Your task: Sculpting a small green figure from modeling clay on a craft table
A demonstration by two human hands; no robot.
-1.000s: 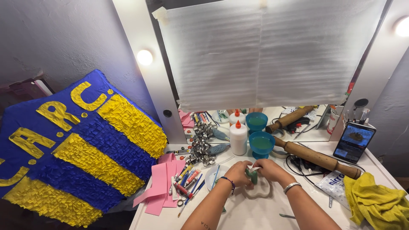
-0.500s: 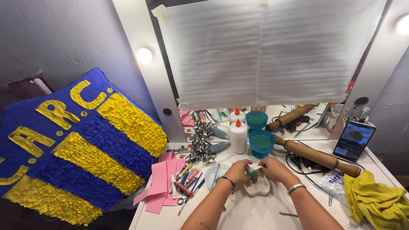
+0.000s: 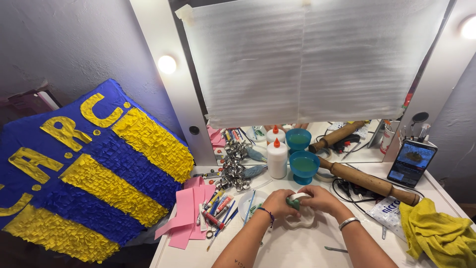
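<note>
Standing toward the white table's [image 3: 297,245] back edge: white plastic glue bottle [image 3: 277,158], with round blue bowl [image 3: 304,167] just right. Lying along the right edge: long wooden rolling pin [image 3: 369,180], crumpled yellow cloth [image 3: 441,233] before it. Spreading toward the left edge: pink paper strips [image 3: 186,213].

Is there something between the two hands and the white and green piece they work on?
No. The left hand and the right hand both already touch the white and green piece, so nothing visible stands between. The blue bowl sits apart, behind them.

One head-worn camera looks down and forward from above the near edge of the white tabletop [image 3: 297,248], close to it, facing the paper-covered mirror [image 3: 307,59] at the far edge
</note>
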